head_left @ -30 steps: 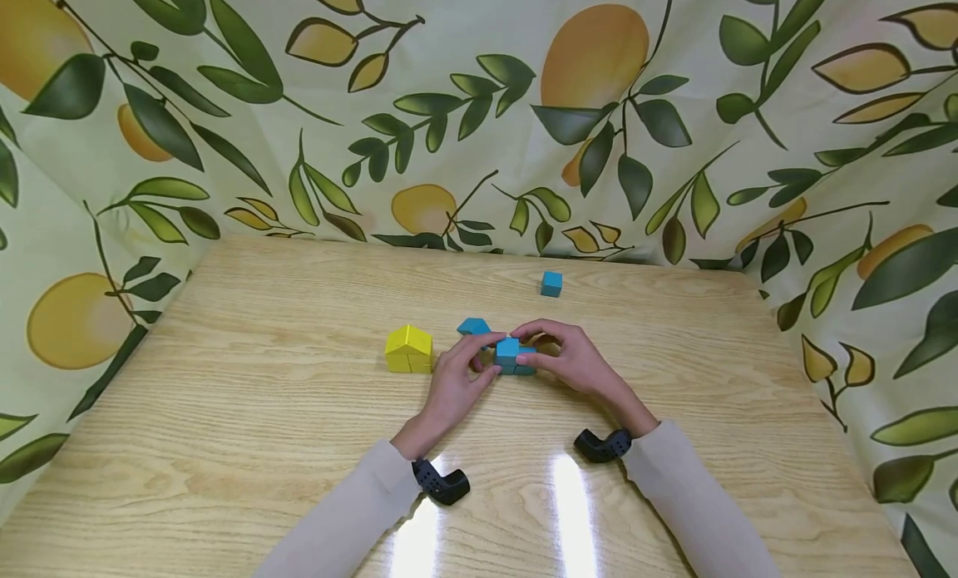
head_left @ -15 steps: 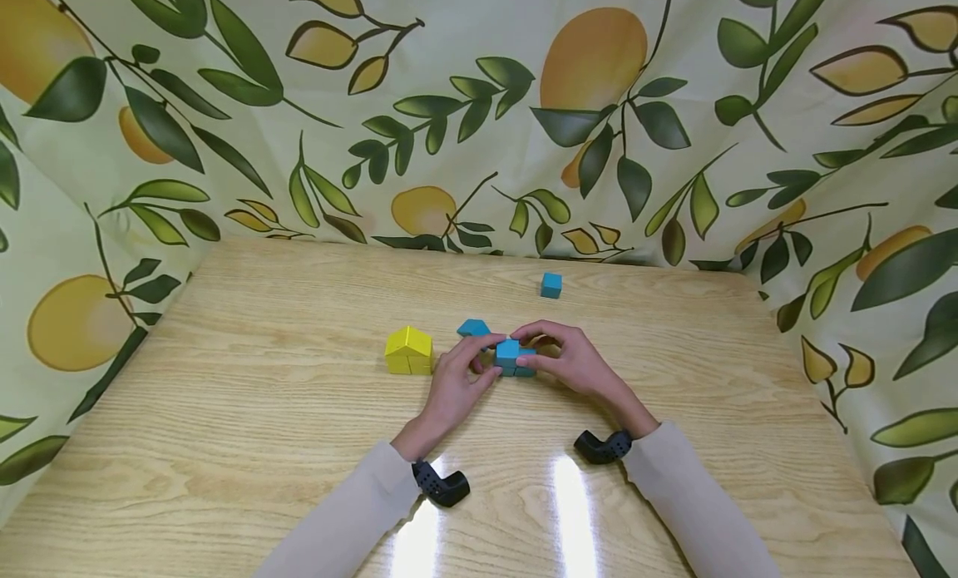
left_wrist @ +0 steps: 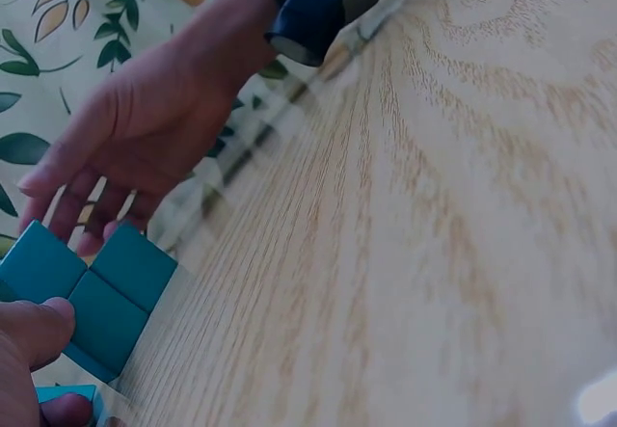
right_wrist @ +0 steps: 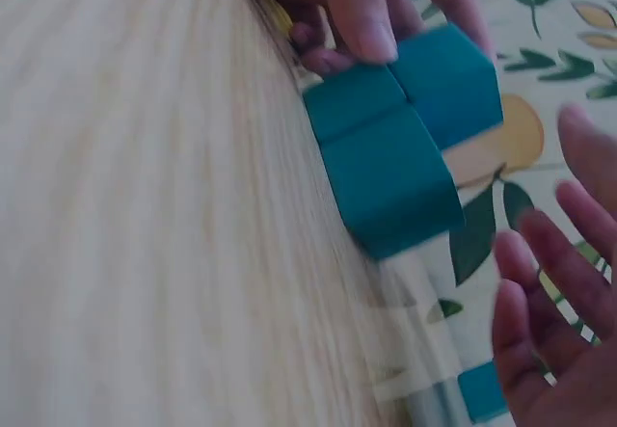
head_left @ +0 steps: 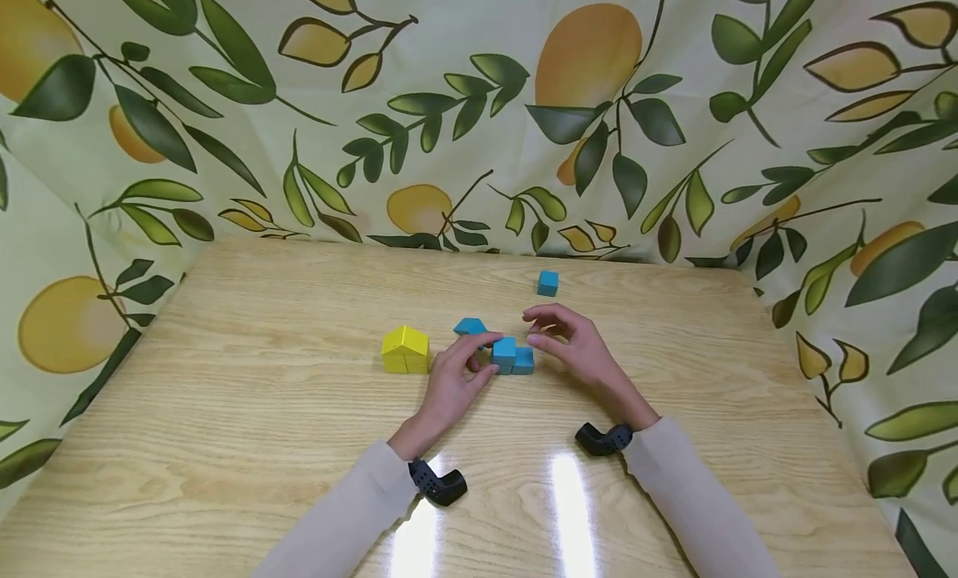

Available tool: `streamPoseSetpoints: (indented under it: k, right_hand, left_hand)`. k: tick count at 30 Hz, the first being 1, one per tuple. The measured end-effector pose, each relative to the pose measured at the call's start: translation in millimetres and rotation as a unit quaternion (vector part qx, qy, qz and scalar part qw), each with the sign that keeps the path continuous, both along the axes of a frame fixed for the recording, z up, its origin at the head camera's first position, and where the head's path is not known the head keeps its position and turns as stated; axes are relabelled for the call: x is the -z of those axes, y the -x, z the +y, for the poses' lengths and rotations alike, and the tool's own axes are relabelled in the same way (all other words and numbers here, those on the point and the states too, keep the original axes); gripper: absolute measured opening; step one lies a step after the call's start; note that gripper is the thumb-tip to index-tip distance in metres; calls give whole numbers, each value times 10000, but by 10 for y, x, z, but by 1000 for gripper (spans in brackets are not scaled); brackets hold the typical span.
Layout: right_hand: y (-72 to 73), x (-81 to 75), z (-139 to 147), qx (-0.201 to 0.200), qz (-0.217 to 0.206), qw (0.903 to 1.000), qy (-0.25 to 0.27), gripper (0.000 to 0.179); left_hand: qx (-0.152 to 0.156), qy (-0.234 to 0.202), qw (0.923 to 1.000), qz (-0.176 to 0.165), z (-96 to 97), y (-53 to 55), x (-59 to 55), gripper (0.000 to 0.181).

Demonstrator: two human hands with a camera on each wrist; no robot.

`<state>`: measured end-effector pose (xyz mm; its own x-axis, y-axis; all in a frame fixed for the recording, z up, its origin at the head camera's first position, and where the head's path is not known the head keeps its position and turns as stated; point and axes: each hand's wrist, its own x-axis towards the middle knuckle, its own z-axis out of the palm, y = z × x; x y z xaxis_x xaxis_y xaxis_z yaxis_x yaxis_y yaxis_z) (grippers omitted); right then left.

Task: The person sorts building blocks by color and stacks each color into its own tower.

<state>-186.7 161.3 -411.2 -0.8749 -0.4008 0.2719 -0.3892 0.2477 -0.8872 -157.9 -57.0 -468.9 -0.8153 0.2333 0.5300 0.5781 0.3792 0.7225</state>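
Three blue blocks [head_left: 523, 361] form a small step, two side by side on the table and a blue cube [right_wrist: 453, 85] on top of the left one. My left hand [head_left: 454, 374] pinches the left side of this stack between thumb and forefinger, the thumb low by the joint of the blocks. To the right, my right hand [head_left: 572, 345] hovers apart from the stack with loosely bent fingers and nothing in them. Behind the left fingers lies a blue slanted block [head_left: 470, 324], partly covered by that hand.
Left of the hands stands a yellow block house [head_left: 405, 352] with a peaked top. A single blue cube [head_left: 548, 284] sits near the back edge of the wooden table [head_left: 262, 428]. Fruit-patterned cloth [head_left: 449, 145] hangs behind and on both sides.
My right hand has let go of the right-hand blue block and drawn up and away to the right. The left hand keeps its place at the stack.
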Motion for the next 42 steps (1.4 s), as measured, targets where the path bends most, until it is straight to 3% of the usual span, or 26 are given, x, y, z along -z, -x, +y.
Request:
streamPoseSetpoints:
  k: [8, 14, 17, 22, 33, 42]
  right_hand:
    - [164, 159, 123, 1209, -21, 9900, 723, 37]
    - [343, 364, 232, 1616, -177, 9833, 822, 44]
    - [461, 474, 262, 1774, -364, 9807, 735, 48]
    - [584, 498, 224, 2148, -542, 9739, 488, 53]
    - [728, 484, 179, 2950, -283, 9550, -101, 43]
    - [791, 497, 153, 2870, -122, 9566, -490, 38]
  left_hand:
    - [-17, -21, 10000, -56, -28, -16, 17, 47]
    - [29, -72, 10000, -35, -26, -32, 31, 46]
    - [11, -90, 10000, -25, -29, -34, 36, 46]
    - [15, -137, 9999, 1, -25, -28, 43, 46]
    - [80, -121, 9999, 34, 25, -26, 15, 46]
    - [-15, -64, 10000, 0, 6, -16, 6, 47]
